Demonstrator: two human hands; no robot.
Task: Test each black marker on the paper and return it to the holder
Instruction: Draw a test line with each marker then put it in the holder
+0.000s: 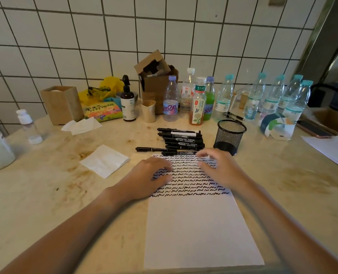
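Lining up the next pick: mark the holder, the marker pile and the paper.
holder (229, 139): head view, on its mesh wall.
marker pile (181, 139): head view, on a middle marker's barrel.
paper (195, 230): head view, on the blank lower part.

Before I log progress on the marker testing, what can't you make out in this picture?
- Mesh holder, head view: its own wall hides whether markers are inside.
- Marker pile: stacked, exact count unclear.
- Right hand: motion-blurred, grip uncertain.
- Squiggles on paper under left hand: covered.

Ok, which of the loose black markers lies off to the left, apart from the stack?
The thin marker just beyond the paper's far-left corner: its cap end juts left of the stacked markers.
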